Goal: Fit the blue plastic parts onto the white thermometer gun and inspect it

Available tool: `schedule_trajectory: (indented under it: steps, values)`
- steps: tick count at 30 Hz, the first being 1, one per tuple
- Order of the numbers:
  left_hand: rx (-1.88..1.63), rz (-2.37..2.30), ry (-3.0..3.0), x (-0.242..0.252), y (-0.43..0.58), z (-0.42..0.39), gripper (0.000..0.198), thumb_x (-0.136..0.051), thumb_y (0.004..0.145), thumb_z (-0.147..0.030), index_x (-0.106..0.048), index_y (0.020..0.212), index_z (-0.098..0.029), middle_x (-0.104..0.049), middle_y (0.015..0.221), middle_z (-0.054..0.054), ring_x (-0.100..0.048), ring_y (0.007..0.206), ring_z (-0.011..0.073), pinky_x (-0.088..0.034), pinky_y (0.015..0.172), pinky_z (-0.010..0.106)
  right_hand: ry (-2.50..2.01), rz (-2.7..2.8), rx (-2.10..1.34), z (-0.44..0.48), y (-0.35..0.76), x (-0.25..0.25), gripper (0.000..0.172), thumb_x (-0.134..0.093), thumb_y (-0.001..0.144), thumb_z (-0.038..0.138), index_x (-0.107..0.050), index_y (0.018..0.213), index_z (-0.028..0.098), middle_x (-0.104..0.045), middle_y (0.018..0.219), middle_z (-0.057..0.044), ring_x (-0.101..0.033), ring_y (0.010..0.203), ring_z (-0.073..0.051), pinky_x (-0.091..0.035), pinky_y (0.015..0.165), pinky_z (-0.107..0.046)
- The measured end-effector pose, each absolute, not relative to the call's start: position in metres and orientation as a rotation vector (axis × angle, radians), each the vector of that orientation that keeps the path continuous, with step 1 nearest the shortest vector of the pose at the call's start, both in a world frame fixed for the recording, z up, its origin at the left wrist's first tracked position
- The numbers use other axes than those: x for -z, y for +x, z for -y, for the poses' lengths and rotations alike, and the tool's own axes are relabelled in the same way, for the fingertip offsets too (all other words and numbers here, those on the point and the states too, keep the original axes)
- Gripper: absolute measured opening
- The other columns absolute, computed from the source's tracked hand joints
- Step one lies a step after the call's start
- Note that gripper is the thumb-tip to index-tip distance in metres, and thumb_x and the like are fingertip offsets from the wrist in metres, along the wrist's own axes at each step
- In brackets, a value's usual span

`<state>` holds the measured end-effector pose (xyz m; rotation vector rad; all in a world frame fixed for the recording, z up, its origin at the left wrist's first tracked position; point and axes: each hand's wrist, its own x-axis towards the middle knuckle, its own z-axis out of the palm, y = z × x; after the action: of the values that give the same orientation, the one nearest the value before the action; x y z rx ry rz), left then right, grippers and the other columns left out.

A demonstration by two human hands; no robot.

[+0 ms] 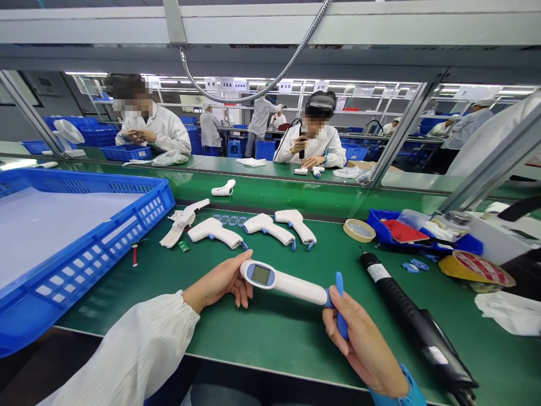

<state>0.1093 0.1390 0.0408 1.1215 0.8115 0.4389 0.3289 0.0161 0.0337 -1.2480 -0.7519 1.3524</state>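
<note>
A white infrared thermometer (296, 286) with a blue-framed grey screen is held above the green bench, lying nearly crosswise between my hands. My left hand (226, 279) is closed on its head end, thumb and fingertips at the rim. At the handle end, my right hand (359, 332) pinches the blue tip, where a blue strip-like part (340, 304) sticks out crosswise. Whether that strip is joined to the handle is hidden by the fingers. Just beyond lie three more white thermometers, one at the left (215, 232), one in the middle (268, 228) and one at the right (296, 225).
A large blue crate (139, 223) stands at left. Near it are opened white shells (181, 223), a green circuit board (183, 246) and a red-handled tool (134, 255). On the right lie a black electric screwdriver (414, 321), a screw dish (359, 230) and a blue tray (469, 243). Co-workers sit opposite.
</note>
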Motion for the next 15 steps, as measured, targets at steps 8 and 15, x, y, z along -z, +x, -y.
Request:
schedule_trajectory:
  steps: [8,15]
  values:
    - [-0.482,-0.776,1.165,-0.048,0.111,-0.129,0.055,-0.031,0.086,-0.062,-0.054,0.098,-0.014,-0.065,0.067,0.007,-0.062,0.05,0.0163,-0.045,0.04,0.019,-1.097,0.587,-1.302,-0.024,0.328,-0.032,0.055,-0.073,0.058,0.061,-0.044,0.074,0.017,-0.062,0.054,-0.001,-0.035,0.029,-0.001,-0.011,0.031,-0.014]
    - [-0.553,-0.515,0.563,-0.031,0.132,-0.113,0.071,-0.051,0.08,-0.052,-0.026,0.137,-0.017,-0.045,0.136,0.013,-0.042,0.124,0.0309,-0.049,0.094,0.043,-0.829,0.447,-1.219,-0.034,0.308,-0.023,0.062,-0.068,0.061,0.066,-0.041,0.088,0.017,-0.067,0.068,-0.005,-0.055,0.042,-0.007,-0.023,0.03,-0.01]
